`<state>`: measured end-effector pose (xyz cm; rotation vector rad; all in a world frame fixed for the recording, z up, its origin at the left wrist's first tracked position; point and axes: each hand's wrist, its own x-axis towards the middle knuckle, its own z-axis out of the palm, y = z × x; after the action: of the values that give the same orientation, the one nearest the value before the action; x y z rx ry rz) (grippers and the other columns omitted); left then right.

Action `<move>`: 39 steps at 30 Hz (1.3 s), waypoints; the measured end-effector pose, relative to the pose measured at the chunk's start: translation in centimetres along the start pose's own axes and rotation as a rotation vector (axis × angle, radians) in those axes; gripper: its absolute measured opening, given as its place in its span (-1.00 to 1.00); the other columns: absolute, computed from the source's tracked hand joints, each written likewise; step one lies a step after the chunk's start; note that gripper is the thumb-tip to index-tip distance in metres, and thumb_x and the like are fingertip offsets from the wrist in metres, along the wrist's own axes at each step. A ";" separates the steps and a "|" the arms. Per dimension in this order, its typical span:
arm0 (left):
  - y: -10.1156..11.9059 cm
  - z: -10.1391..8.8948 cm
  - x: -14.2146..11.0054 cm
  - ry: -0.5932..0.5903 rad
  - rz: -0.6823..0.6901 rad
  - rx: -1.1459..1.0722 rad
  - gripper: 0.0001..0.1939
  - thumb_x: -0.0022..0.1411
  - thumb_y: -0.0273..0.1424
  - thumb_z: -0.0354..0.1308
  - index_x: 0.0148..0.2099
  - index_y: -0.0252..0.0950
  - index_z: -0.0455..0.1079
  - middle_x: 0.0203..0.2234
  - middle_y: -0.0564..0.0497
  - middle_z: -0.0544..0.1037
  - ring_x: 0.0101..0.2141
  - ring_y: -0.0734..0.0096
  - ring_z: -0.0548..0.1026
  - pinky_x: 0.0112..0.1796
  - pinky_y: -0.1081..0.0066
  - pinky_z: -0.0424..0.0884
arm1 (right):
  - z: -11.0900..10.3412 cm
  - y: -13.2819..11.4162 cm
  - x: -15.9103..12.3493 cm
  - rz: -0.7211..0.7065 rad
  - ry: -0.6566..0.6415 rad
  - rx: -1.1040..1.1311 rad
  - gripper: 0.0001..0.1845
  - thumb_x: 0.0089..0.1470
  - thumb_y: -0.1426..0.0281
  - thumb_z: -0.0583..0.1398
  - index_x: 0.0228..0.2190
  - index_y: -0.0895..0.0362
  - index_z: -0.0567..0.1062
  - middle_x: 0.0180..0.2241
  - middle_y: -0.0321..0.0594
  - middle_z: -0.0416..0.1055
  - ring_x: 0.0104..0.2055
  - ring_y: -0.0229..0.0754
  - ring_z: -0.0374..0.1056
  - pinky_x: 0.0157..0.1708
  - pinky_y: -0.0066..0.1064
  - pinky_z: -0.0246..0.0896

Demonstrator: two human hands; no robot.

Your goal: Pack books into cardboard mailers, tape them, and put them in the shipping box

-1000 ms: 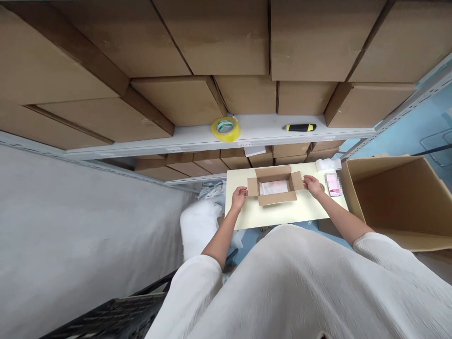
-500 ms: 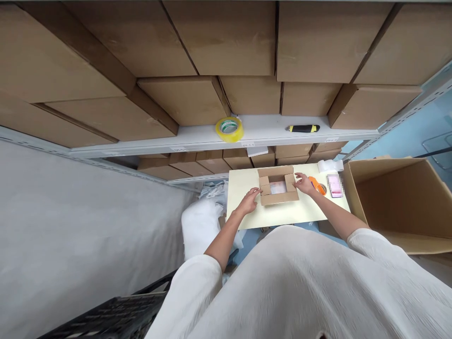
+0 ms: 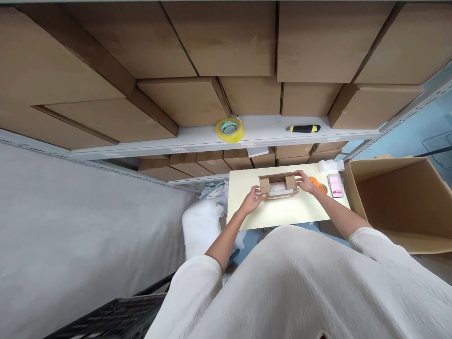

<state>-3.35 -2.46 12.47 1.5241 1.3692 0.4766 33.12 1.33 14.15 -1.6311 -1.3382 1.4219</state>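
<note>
A small cardboard box [image 3: 265, 185] lies on the cream tabletop, its two short end flaps folded inward. Between them a gap shows something pale inside, too small to make out. The long flaps stand partly raised, and a white strip shows along the near side. My left hand [image 3: 252, 200] grips the box's left end, thumb at the near corner and fingers on the end. At the right end, my right hand [image 3: 304, 181] holds the far corner with bent fingers. An orange tape dispenser [image 3: 316, 182] lies just right of my right hand, partly hidden by it.
Behind the cream table [image 3: 282, 214] rises a shelf [image 3: 261, 126] stacked with cartons. It bears a yellow tape roll [image 3: 240, 133] and a utility knife [image 3: 303, 128]. A phone [image 3: 335, 186] and white roll [image 3: 331, 165] lie at right, beside a large open carton [image 3: 399, 202].
The box's short end flaps have been folded inward, and its long flaps have then come up. Both hands have moved in from the spread flaps to the box's ends.
</note>
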 end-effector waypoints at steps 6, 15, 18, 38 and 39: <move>0.8 0.5 0.9 0.083 -0.073 0.008 -0.29 0.51 -0.05 0.14 0.52 -0.17 0.03 0.12 -0.21 0.61 -0.01 0.12 0.66 0.03 0.17 0.53 | -0.9 -0.9 -1.0 0.072 -0.050 0.059 -0.75 0.17 0.15 0.24 -0.12 -0.07 0.52 0.16 -0.26 0.48 0.16 -0.04 0.42 0.11 -0.18 0.47; 2.8 2.1 1.7 0.217 0.128 0.399 -0.37 0.46 -0.36 0.12 0.51 -0.25 0.17 0.44 -0.36 0.28 0.41 -0.19 0.29 0.35 -0.16 0.26 | 1.2 1.5 -1.1 -0.028 0.058 -0.159 -0.66 0.09 0.21 0.36 -0.11 0.00 0.49 0.15 -0.09 0.45 0.13 0.01 0.45 0.15 -0.09 0.45; 3.4 3.2 1.3 0.105 0.337 0.512 -0.43 0.46 -0.44 0.03 0.47 -0.20 0.27 0.47 -0.28 0.26 0.48 -0.16 0.17 0.43 -0.21 0.12 | 1.8 2.0 -1.2 -0.075 0.089 -0.191 -0.69 0.12 0.26 0.32 -0.09 0.00 0.48 0.12 -0.10 0.48 0.13 0.03 0.45 0.16 -0.06 0.45; 3.0 5.0 0.6 -0.078 0.326 0.653 -0.26 0.43 -0.41 0.02 0.59 -0.34 0.07 0.56 -0.34 0.09 0.55 -0.23 -0.01 0.48 -0.23 -0.10 | -4.9 11.7 -5.6 0.261 0.395 -0.725 -0.74 0.24 0.24 0.28 -0.09 0.09 0.60 -0.08 0.08 0.53 0.11 0.26 0.39 0.16 0.05 0.19; 3.0 5.0 0.7 -0.079 0.322 0.652 -0.26 0.43 -0.41 0.03 0.59 -0.33 0.06 0.56 -0.34 0.10 0.55 -0.22 -0.01 0.48 -0.23 -0.09 | -4.9 11.8 -5.5 0.259 0.379 -0.732 -0.75 0.24 0.25 0.27 -0.10 0.09 0.61 -0.09 0.08 0.53 0.11 0.27 0.38 0.15 0.07 0.18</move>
<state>2.43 -3.48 12.64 2.2889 1.2834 0.1561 41.74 -6.72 6.73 -2.4659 -1.5450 0.6933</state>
